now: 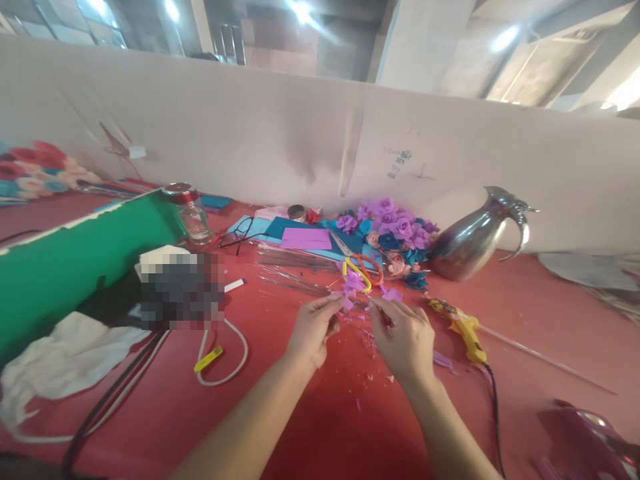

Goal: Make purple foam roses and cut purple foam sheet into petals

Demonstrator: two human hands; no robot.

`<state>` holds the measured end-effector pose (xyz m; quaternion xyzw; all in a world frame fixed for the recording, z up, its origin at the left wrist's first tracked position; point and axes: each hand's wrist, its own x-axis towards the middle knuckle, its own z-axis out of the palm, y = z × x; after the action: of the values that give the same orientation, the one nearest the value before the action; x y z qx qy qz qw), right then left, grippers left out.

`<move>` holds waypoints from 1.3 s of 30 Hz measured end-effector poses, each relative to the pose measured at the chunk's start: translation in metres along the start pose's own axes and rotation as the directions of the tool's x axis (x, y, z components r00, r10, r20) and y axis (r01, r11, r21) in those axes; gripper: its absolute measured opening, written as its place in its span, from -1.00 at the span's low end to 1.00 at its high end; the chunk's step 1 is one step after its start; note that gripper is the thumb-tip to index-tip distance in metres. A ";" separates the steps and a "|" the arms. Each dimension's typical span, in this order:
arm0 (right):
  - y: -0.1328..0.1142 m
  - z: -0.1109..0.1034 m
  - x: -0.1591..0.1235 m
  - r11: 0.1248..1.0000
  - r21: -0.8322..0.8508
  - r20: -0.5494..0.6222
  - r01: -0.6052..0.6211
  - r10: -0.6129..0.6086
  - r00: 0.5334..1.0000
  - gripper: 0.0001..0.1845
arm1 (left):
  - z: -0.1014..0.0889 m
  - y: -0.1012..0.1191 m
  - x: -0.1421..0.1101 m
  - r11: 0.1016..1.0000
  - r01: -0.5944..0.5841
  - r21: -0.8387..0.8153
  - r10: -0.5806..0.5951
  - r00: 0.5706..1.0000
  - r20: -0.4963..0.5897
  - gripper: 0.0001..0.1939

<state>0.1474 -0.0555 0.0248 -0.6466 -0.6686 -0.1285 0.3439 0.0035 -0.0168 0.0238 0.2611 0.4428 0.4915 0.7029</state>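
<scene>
My left hand point(313, 333) is closed in a pinch, with a small purple paper piece point(347, 304) at its fingertips. Facing it, my right hand point(406, 339) is also pinched shut; what its fingertips hold is too small to make out. Just beyond both hands lie scissors point(345, 247) with one yellow and one orange handle loop, beside loose purple paper petals point(354, 281). Purple scraps litter the red tabletop point(330, 413) between my wrists. A yellow glue gun point(467, 333) rests to the right of my right hand.
Purple, blue and pink paper flowers point(400, 223) are heaped at the back, near a metal jug point(467, 240). Thin wires point(290, 277) and coloured paper sheets point(306, 238) lie left of them. A glass jar point(193, 217), green panel point(90, 260) and white cable point(245, 347) occupy the left.
</scene>
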 end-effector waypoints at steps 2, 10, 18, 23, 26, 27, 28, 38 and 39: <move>0.001 0.000 0.000 1.000 0.017 0.003 -0.024 0.024 1.000 -0.80 | 0.001 0.000 0.000 1.000 -0.020 0.021 0.020 1.000 0.007 -0.76; 0.004 -0.001 0.002 0.990 0.100 0.023 -0.103 0.101 0.995 -0.78 | 0.001 -0.001 0.000 1.000 -0.007 0.022 0.007 1.000 0.020 -0.80; 0.001 0.000 0.000 0.988 0.143 0.017 -0.066 0.064 0.998 -0.77 | -0.002 -0.001 0.002 0.995 0.074 -0.060 -0.074 0.997 0.003 -0.78; -0.001 0.002 -0.001 1.000 0.014 -0.011 -0.019 0.019 1.000 -0.78 | 0.000 -0.001 0.000 0.999 0.048 -0.007 -0.048 0.998 0.037 -0.84; -0.005 0.003 -0.002 0.998 -0.056 -0.021 0.020 -0.021 1.000 -0.79 | 0.000 -0.001 0.000 1.000 0.020 0.005 -0.020 0.999 0.025 -0.79; -0.005 0.003 -0.003 0.998 -0.058 -0.009 0.016 -0.017 1.000 -0.79 | 0.000 -0.001 0.000 1.000 0.008 0.006 -0.008 1.000 0.015 -0.77; -0.006 0.003 -0.003 0.999 -0.050 0.007 0.004 -0.003 1.000 -0.79 | 0.000 -0.001 0.000 1.000 -0.002 0.008 0.002 1.000 0.006 -0.76; 0.005 -0.002 0.001 0.999 -0.052 -0.032 0.012 -0.014 0.999 -0.78 | 0.000 -0.001 0.001 0.999 0.027 -0.018 -0.027 1.000 -0.004 -0.80; 0.004 -0.002 0.001 0.999 -0.043 -0.031 0.008 -0.009 0.999 -0.79 | -0.001 0.000 0.001 0.999 0.036 -0.039 -0.037 0.999 -0.007 -0.81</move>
<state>0.1516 -0.0561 0.0260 -0.6489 -0.6630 -0.1544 0.3399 0.0033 -0.0159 0.0230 0.2374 0.4408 0.4880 0.7150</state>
